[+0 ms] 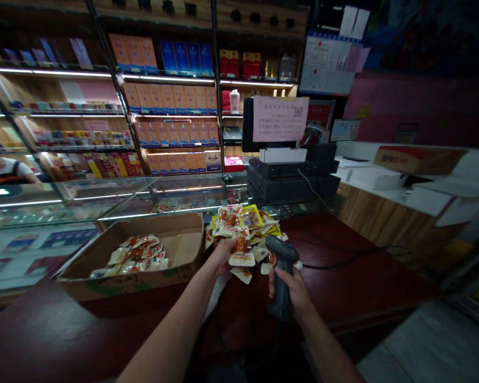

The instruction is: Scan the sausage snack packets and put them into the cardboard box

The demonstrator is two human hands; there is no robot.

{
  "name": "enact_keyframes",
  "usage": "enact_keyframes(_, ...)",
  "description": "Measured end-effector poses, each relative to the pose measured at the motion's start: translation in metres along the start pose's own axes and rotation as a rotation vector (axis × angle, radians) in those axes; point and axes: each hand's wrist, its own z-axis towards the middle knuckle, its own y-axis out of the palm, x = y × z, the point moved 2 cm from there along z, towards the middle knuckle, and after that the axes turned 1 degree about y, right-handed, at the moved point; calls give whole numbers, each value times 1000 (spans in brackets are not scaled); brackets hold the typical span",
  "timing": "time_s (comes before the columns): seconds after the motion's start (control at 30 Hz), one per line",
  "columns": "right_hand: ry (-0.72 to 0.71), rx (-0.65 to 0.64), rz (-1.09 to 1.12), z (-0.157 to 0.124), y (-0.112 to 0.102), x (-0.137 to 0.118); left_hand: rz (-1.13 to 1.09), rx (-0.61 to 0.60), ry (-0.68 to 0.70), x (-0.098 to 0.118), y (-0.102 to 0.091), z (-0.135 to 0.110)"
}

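Two hands are in use. My left hand (223,255) is closed on one small sealed snack packet (239,259), which it holds up just in front of a pile. My right hand (289,291) is clenched around the grip of a black handheld barcode scanner (280,266), with the scanner head angled up and near the held packet. Directly behind both hands, a loose pile of similar packets (243,223) lies on the dark red surface (355,282), close to the glass display case (115,199). Left of the pile, an open cardboard box (187,239) stands on the same surface and contains a smaller group of packets (133,259). A black cable (335,265) runs across the surface to the right of the scanner. Beyond the case stand a checkout terminal (291,181), with a pink paper notice (280,119) fixed to its screen, and shelves (175,78) of boxed goods. A person (2,170) stands at the far left, partly cut off by the frame.
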Motion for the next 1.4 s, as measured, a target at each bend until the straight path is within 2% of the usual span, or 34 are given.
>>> enact_keyframes(0.07, -12, 15, -20, -8, -13, -9, 175, 10, 45, -21, 15, 9)
enact_keyframes(0.13, -31, 27, -47, -17, -22, -19, 468, 61, 121, -32, 28, 15)
enact_keyframes(0.3, -43, 62, -95, -34, -36, -39, 1432, 348, 300, -30, 47, 12)
enact_keyframes(0.4, -55, 61, -83, -37, -41, -43, 1710, 475, 350, -28, 51, -9)
enact_keyframes(0.5, -51, 44, -91, -38, -43, -40, 1826, 511, 244, -32, 47, -36)
enact_keyframes(0.6, -38, 36, -102, -38, -39, -35, 1897, 438, 160, -37, 42, -53)
enact_keyframes(0.7, -27, 28, -75, -39, -32, -31, 1941, 340, 227, -41, 44, -52)
enact_keyframes(0.9, 2, -2, -93, -42, -20, -24, 1772, 344, 260, -55, 55, -32)
enact_keyframes(1.03, 26, -34, -126, -39, -14, -14, 1734, 318, 378, -52, 54, -41)
enact_keyframes(1.13, 50, -53, -112, -34, -4, -7, 1679, 364, 542, -24, 34, -59)
enact_keyframes(1.23, 72, -107, -105, -26, 14, 0, 1621, 479, 684, 28, -10, -76)
enact_keyframes(1.3, 68, -152, -92, -18, 31, 5, 1647, 614, 671, 69, -51, -83)
enact_keyframes(1.4, 29, -239, -60, -2, 63, 13, 1750, 808, 447, 126, -119, -87)
